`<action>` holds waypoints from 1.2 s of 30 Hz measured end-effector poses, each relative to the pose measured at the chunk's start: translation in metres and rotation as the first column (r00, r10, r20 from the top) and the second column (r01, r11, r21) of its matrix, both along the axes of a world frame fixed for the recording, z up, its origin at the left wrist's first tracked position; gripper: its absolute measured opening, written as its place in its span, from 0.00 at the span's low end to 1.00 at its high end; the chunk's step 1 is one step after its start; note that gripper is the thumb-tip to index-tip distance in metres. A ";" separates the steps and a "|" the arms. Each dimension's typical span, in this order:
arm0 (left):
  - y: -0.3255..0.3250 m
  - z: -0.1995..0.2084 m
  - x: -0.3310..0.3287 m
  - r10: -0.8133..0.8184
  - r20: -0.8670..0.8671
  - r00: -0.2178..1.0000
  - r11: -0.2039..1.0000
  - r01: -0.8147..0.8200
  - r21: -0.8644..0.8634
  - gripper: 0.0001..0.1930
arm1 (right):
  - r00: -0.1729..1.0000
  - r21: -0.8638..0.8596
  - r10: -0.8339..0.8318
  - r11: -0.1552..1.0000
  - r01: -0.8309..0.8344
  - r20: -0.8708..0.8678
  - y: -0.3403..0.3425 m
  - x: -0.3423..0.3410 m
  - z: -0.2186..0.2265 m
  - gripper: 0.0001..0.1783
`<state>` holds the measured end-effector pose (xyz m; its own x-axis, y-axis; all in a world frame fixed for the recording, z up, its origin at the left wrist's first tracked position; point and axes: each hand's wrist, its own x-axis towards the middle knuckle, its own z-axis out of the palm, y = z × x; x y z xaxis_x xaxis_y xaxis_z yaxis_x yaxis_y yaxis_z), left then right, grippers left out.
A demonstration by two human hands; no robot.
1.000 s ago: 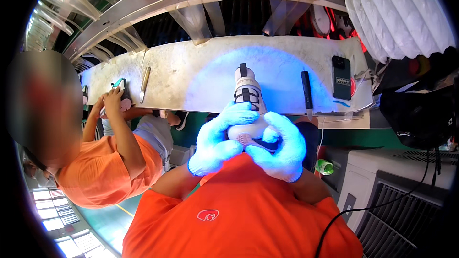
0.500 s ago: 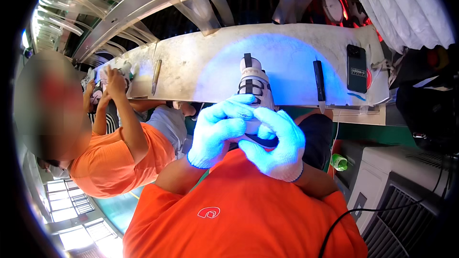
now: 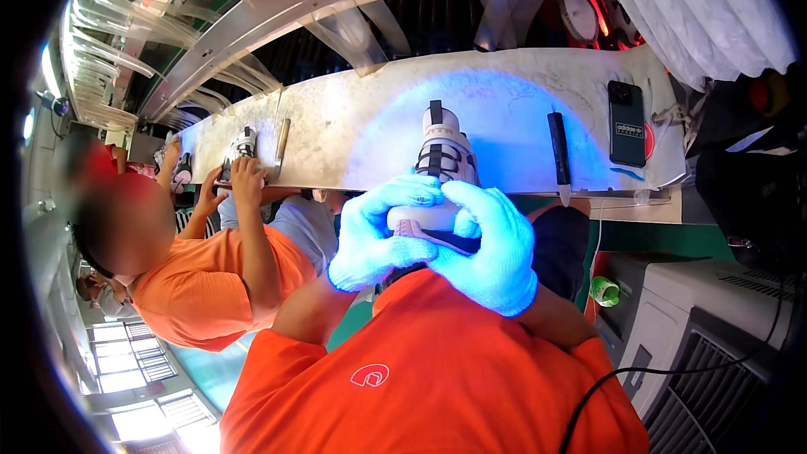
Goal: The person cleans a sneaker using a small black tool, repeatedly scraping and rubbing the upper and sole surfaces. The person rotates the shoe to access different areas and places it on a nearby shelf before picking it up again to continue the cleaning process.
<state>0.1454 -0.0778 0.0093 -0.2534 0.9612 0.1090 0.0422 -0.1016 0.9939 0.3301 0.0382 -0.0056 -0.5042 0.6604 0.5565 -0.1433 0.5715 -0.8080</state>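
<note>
A white sneaker [image 3: 445, 160] with dark straps and a black heel loop lies across the table's near edge, its toe toward me. My left hand [image 3: 382, 223], in a white knit glove lit blue, wraps the left side of the toe. On the other side my right hand [image 3: 492, 248], gloved the same way, closes round the toe and sole. Between the hands the pale toe and part of the dark sole show; my fingers hide the rest. Blue light falls on the shoe and the tabletop around it.
A black-handled knife [image 3: 559, 155] and a dark phone [image 3: 626, 122] lie right of the shoe on the table [image 3: 336, 130]. A thin metal tool [image 3: 282, 147] lies left. Beside me, a co-worker in orange [image 3: 227, 261] handles another shoe [image 3: 244, 143]. A grey machine [image 3: 681, 311] stands lower right.
My fingers have shifted at the toe, showing more of its tip and sole. The co-worker's hands have moved lower and rightward, and the shoe there now stands nearer the metal tool.
</note>
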 end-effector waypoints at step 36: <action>0.015 0.047 -0.025 0.075 -0.108 0.991 0.954 -0.103 -0.281 0.25 | 0.984 -0.118 -0.131 0.986 0.116 -0.123 -0.013 -0.028 -0.048 0.38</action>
